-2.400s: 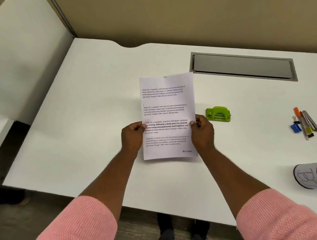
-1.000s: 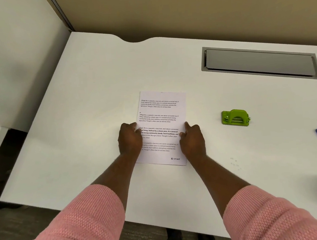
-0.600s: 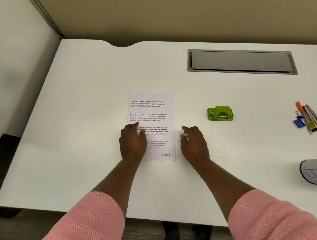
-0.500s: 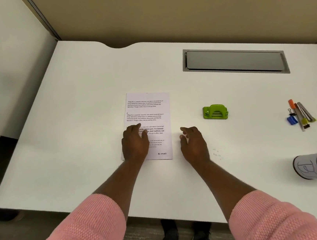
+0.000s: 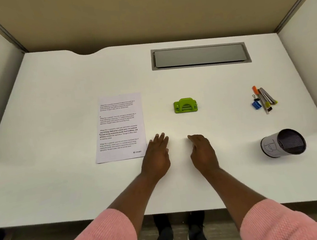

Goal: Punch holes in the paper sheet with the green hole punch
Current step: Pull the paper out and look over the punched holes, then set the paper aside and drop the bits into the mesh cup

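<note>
Starting nearest the camera, two pink sleeves (image 5: 99, 238) lead out to bare forearms over the white table (image 5: 63, 185). The left hand (image 5: 156, 158) lies low over the table, fingers extended and nearly together, holding nothing; its fingertips sit just beside the lower right corner of the sheet (image 5: 120, 127) and whether they touch that edge cannot be told. The right hand (image 5: 202, 152) is loosely curled, palm down, empty, well apart from any object. The sheet lies flat, printed side up, to the left of both hands, unpunched as far as can be seen. Farther out, the punch (image 5: 185, 105) stands alone on the table, between the sheet and a small cluster of pens and clips (image 5: 263, 99) at the right. A mesh cup (image 5: 283, 143) lies tipped on its side at near right. Assessment: the step in hand is fetching the punch, which the right hand is better placed to reach. To do it well, bring the punch to the sheet's edge, keep the left hand flat on the paper so it cannot slide, seat the margin fully into the slot and centre it before pressing. Not determinable: which way the punch's slot faces, the printed text, and the marking on the cup. A grey hatch (image 5: 200, 56) sits in the table at the far side.
</note>
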